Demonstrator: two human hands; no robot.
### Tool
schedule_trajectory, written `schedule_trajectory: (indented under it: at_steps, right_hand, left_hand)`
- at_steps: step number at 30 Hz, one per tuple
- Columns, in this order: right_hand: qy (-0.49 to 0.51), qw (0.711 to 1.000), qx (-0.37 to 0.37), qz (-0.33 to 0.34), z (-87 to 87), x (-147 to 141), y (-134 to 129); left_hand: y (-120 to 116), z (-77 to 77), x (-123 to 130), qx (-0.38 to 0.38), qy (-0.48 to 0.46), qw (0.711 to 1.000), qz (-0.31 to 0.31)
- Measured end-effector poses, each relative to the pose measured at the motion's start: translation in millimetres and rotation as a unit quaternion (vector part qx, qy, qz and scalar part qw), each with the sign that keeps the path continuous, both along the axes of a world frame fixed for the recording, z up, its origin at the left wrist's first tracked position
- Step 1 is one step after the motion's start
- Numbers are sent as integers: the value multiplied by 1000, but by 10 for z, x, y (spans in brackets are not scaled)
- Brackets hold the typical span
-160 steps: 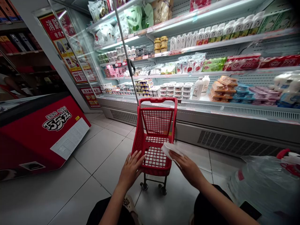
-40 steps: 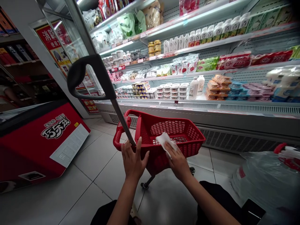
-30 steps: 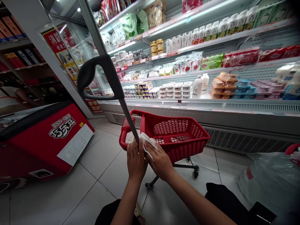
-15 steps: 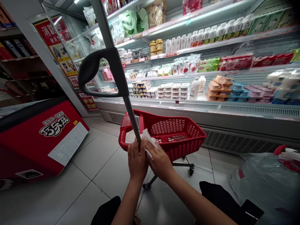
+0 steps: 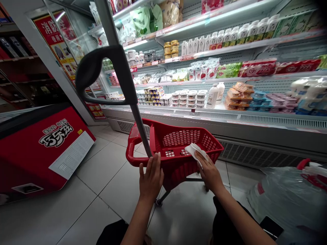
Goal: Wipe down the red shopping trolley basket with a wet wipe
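Observation:
In front of me stands a red shopping cart basket [image 5: 176,131] on a grey wheeled frame, with a grey pole [image 5: 140,127] rising to a dark handle [image 5: 122,75]. My left hand [image 5: 151,177] has its fingers stretched out flat against the basket's near side, close to the foot of the pole. A white cloth [image 5: 195,151] is in my right hand [image 5: 209,172], which presses it over the near rim of the basket towards the right end. The fingers of that hand partly cover the cloth. Nothing lies in the visible part of the basket.
Behind the cart runs a refrigerated shelf [image 5: 230,122] with cups, bottles and packs. To the left is a red freezer chest [image 5: 51,149]. At the right a large plastic-wrapped water bottle [image 5: 283,194] stands on the tiled floor [image 5: 112,183], near a dark phone-like object [image 5: 271,227].
My right hand has moved right with the cloth, from the foot of the pole to the basket's near rim. My left hand has opened off the pole onto the basket side.

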State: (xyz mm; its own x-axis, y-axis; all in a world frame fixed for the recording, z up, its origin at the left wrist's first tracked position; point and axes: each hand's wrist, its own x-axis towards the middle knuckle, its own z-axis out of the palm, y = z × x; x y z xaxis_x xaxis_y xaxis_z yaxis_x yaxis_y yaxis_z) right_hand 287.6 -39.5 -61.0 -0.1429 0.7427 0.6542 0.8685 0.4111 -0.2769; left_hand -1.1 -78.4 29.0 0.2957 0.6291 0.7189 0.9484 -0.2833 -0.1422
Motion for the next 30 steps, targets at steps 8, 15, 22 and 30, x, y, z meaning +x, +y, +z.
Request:
schedule_trajectory:
  at_steps: [8, 15, 22, 30]
  right_hand:
    - [-1, 995, 0, 104, 491, -1035, -137]
    - [-19, 994, 10, 107, 272, -719, -26]
    - [-32, 998, 2, -55, -140, 369, -5]
    - [-35, 999, -4, 38, 91, -598, -74]
  left_hand:
    - [118, -22, 264, -48, 20, 998, -41]
    - [159, 55, 18, -59, 32, 997, -42]
    - [201, 156, -71, -84, -1, 996, 11]
    - [275, -141, 349, -136, 10, 990, -20]
